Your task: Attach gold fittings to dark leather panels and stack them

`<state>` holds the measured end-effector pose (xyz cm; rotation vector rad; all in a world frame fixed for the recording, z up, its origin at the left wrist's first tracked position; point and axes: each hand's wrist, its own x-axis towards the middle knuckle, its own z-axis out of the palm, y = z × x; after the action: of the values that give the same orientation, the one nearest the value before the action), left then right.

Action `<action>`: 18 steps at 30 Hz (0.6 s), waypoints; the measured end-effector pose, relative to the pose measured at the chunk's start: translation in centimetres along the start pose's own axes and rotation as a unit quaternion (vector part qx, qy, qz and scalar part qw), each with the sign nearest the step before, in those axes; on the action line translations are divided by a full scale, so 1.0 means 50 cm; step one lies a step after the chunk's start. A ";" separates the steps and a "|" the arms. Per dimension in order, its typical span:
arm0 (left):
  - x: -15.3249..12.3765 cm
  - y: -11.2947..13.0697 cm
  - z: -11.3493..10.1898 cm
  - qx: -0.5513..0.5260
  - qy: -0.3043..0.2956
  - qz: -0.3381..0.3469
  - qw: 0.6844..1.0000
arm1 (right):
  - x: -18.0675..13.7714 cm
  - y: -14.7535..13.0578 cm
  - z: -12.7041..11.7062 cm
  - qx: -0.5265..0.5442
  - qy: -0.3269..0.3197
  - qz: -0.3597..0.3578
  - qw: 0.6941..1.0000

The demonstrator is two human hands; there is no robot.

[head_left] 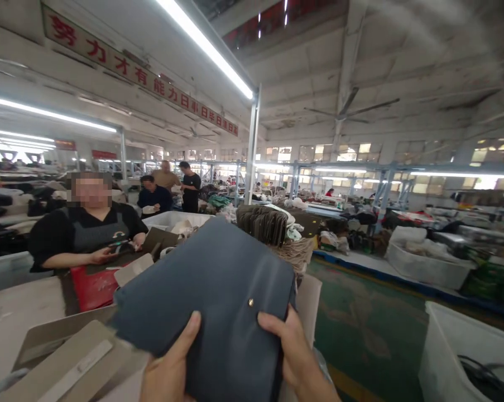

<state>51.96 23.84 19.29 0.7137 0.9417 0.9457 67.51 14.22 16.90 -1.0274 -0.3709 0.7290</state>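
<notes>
A flat dark blue-grey panel (218,279), leather-like, with a small gold stud (250,302) near its right side, is held up in front of me. My left hand (172,357) grips its lower left part, the thumb lying on the face and the fingers hidden behind. At the right edge my right hand (291,349) grips it too, thumb on the face just below the stud. Whether the panel is a single piece or a stack of several, I cannot tell. Beige card pieces (76,363) lie below and left of it.
Across the table a co-worker (92,229) sits behind a red sheet (96,285). Stacked dark pieces (262,223) stand beyond the panel. A white bin (465,357) with black straps is at the lower right, beside the green floor (360,312). Another white bin (427,262) stands farther back.
</notes>
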 end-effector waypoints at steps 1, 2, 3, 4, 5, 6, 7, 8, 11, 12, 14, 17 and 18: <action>0.022 0.007 0.063 -0.043 0.000 0.001 0.999 | 0.039 -0.039 0.003 0.004 -0.006 0.001 1.000; 0.046 0.008 0.119 -0.074 0.001 0.000 0.997 | 0.081 -0.070 -0.003 0.000 -0.012 0.003 1.000; 0.070 0.003 0.167 -0.089 0.000 0.000 0.996 | 0.124 -0.094 -0.016 -0.009 -0.012 0.007 1.000; 0.092 -0.008 0.205 -0.095 0.007 -0.006 0.995 | 0.163 -0.108 -0.034 -0.018 -0.009 0.014 1.000; 0.112 -0.025 0.233 -0.091 0.018 -0.016 0.996 | 0.197 -0.113 -0.055 -0.029 -0.002 0.028 0.999; 0.130 -0.044 0.252 -0.081 0.031 -0.030 0.996 | 0.226 -0.111 -0.078 -0.037 0.010 0.047 0.998; 0.144 -0.065 0.263 -0.070 0.045 -0.045 0.995 | 0.247 -0.104 -0.100 -0.044 0.026 0.067 0.996; 0.154 -0.086 0.267 -0.059 0.055 -0.060 0.995 | 0.260 -0.095 -0.120 -0.046 0.040 0.081 0.995; 0.165 -0.129 0.256 -0.034 0.063 -0.085 0.994 | 0.270 -0.075 -0.156 -0.046 0.051 0.095 0.993; 0.163 -0.134 0.252 -0.028 0.062 -0.088 0.994 | 0.267 -0.074 -0.160 -0.046 0.047 0.097 0.993; 0.158 -0.130 0.247 -0.018 0.060 -0.092 0.994 | 0.261 -0.078 -0.159 -0.044 0.043 0.112 0.992; 0.154 -0.103 0.255 -0.005 0.050 -0.094 0.994 | 0.263 -0.090 -0.153 -0.021 0.044 0.156 0.987; 0.154 -0.093 0.260 -0.003 0.044 -0.093 0.995 | 0.267 -0.094 -0.153 -0.010 0.041 0.170 0.984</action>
<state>67.33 27.46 18.27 0.5718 1.0639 0.8191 83.32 17.24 16.61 -1.1496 -0.1310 0.9877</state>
